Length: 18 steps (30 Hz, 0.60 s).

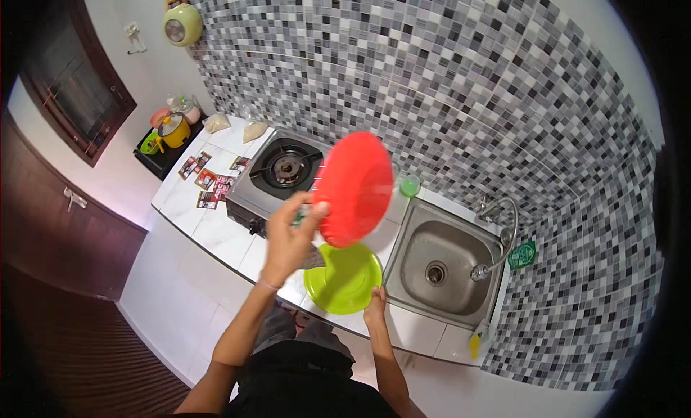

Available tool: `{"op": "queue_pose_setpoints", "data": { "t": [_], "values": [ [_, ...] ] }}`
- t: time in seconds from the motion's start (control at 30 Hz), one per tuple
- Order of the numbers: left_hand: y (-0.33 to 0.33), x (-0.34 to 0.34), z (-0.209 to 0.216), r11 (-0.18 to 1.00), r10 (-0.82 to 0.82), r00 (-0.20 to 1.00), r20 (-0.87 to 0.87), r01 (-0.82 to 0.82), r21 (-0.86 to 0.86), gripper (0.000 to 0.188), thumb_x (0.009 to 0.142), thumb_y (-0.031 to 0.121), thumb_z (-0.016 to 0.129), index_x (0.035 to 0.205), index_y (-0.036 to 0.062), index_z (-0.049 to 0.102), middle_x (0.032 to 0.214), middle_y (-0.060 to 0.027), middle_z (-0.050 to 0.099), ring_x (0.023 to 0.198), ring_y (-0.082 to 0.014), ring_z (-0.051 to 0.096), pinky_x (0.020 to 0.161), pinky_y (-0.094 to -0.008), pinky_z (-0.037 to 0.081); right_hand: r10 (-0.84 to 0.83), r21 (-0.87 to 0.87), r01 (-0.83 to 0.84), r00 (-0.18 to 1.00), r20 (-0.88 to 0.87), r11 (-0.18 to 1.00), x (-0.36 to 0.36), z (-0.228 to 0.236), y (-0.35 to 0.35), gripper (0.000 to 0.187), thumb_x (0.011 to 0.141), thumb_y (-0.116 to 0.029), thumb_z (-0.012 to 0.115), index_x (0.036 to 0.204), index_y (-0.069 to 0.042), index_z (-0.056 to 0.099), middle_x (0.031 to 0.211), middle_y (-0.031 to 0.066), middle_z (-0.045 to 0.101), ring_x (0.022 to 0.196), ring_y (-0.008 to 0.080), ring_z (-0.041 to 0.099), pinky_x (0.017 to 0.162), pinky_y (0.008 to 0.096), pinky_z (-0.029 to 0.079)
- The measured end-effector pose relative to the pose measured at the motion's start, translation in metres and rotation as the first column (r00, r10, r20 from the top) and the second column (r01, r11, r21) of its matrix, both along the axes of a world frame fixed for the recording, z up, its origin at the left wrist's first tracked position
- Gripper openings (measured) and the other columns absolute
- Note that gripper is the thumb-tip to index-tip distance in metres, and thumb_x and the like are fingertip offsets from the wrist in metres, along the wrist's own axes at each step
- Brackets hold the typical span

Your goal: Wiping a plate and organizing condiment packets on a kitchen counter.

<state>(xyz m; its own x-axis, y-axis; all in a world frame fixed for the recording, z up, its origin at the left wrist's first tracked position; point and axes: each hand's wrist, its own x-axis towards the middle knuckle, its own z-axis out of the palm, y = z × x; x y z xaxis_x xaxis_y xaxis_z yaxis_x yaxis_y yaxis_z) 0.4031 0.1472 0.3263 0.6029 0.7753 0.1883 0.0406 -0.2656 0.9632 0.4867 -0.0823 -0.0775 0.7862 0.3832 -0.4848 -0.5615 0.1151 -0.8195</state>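
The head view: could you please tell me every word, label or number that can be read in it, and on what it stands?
Pinkish-red packet: large pale letters, but I don't copy printed wording.
Other small packets: print too small to read.
Green pouch: pale print, too small to read.
Red dish and green plate: no lettering visible.

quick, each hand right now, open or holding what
Left hand: closed on the edge of a red dish, held up.
Right hand: closed on the rim of a lime-green plate.
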Motion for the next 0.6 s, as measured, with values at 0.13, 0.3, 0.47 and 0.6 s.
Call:
{"op": "queue_pose_setpoints", "data": {
  "t": [0.13, 0.3, 0.47, 0.6],
  "values": [
    [-0.021, 0.043, -0.004, 0.978, -0.119, 0.992, 0.029, 0.112, 0.179, 0.033, 0.096, 0.034, 0.07, 0.106, 0.0035, 0.071, 0.084, -0.0149, 0.069, 0.064, -0.021, 0.063, 0.06, -0.0335, 0.048, 0.001, 0.045, -0.001, 1.0, 0.003, 0.999, 0.002, -0.01, 0.006, 0.022, 0.11, -0.016, 0.043, 0.124, -0.006, 0.057, 0.116, 0.0053, 0.064, 0.105, 0.0174, 0.06, 0.095, 0.0329, 0.049],
    [-0.05, 0.09, -0.002, 0.901, -0.264, 0.962, -0.063, 0.269, 0.34, 0.033, 0.099, 0.039, 0.061, 0.107, 0.0076, 0.069, 0.096, -0.0186, 0.071, 0.082, -0.0432, 0.067, 0.07, -0.0489, 0.052, 0.01, 0.107, -0.014, 0.999, 0.037, 0.994, 0.004, -0.025, 0.005, 0.018, 0.109, -0.015, 0.046, 0.116, -0.004, 0.057, 0.109, 0.0052, 0.062, 0.097, 0.0166, 0.056, 0.089, 0.0329, 0.047],
    [-0.067, 0.113, -0.017, 0.864, -0.312, 0.948, -0.067, 0.312, 0.395, 0.031, 0.1, 0.035, 0.06, 0.108, 0.0069, 0.07, 0.1, -0.0164, 0.072, 0.088, -0.039, 0.068, 0.074, -0.0456, 0.053, 0.011, 0.129, -0.003, 0.998, -0.062, 0.992, -0.001, 0.001, 0.018, 0.018, 0.109, -0.017, 0.045, 0.114, -0.004, 0.057, 0.109, 0.0054, 0.062, 0.096, 0.0155, 0.056, 0.087, 0.032, 0.047],
    [-0.083, 0.129, -0.022, 0.832, -0.37, 0.928, -0.048, 0.354, 0.427, 0.024, 0.1, 0.027, 0.058, 0.108, 0.0067, 0.068, 0.096, -0.0162, 0.07, 0.086, -0.0392, 0.067, 0.072, -0.0463, 0.053, 0.053, -0.033, -0.051, 0.997, 0.057, 0.998, 0.002, 0.003, 0.01, 0.02, 0.109, -0.017, 0.046, 0.115, -0.002, 0.058, 0.11, 0.0066, 0.063, 0.099, 0.0166, 0.058, 0.088, 0.0323, 0.047]
  ]
}}
